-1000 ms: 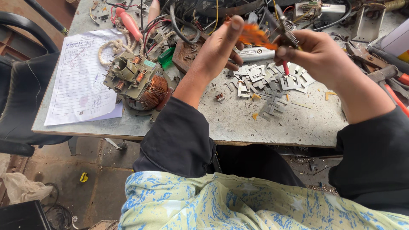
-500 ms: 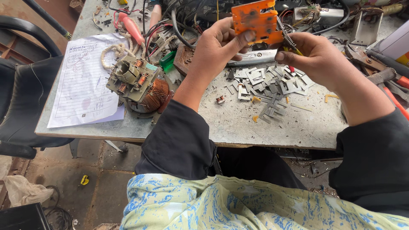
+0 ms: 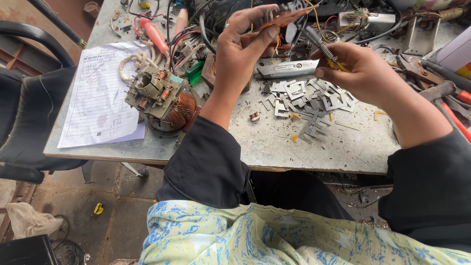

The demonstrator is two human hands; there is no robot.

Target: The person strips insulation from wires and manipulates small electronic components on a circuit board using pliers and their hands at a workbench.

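Observation:
My left hand (image 3: 245,44) is raised over the workbench and pinches an orange circuit board (image 3: 287,17), seen nearly edge-on. My right hand (image 3: 360,71) is close beside it, gripping a thin metal-tipped tool with a red and yellow handle (image 3: 321,49) whose tip points up toward the board. Below both hands lies a loose pile of grey stamped metal laminations (image 3: 306,100) on the grey bench top (image 3: 274,142). A silver utility knife (image 3: 287,69) rests just behind the pile.
A copper-wound motor stator (image 3: 164,100) stands left of my arm beside a handwritten paper sheet (image 3: 100,93). Tangled wires, red-handled pliers (image 3: 154,34) and a hammer (image 3: 441,93) crowd the back and right. A black chair (image 3: 24,113) stands at the left edge.
The orange board has tipped from facing me to nearly edge-on, and my left hand has turned with it. The tool in my right hand now points at the board's edge.

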